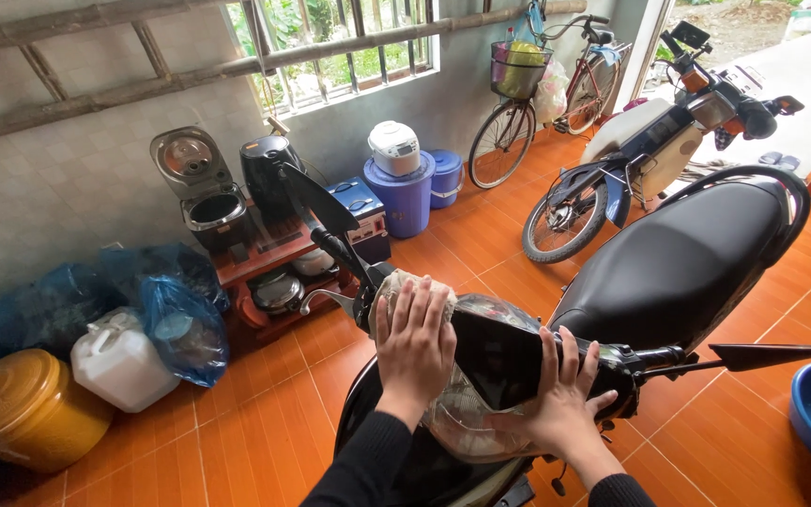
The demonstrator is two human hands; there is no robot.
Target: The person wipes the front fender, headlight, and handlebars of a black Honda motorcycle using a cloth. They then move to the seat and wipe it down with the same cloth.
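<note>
Right now your left hand (414,340) lies flat and your right hand (560,394) spreads open on the clear plastic wrap (466,406) over the black motorbike's headlight cowl (499,361), mid-smoothing; pressing it snug likely follows.

Crinkly clear plastic wrap (462,413) covers the motorbike's glossy black dashboard (499,361); its seat (687,258) looks matt, the floor tiles (265,441) shiny.

Home porch used for parking, motorbikes (678,253), bicycle (542,94), rice cookers (394,147), tiled floor (265,422)
</note>
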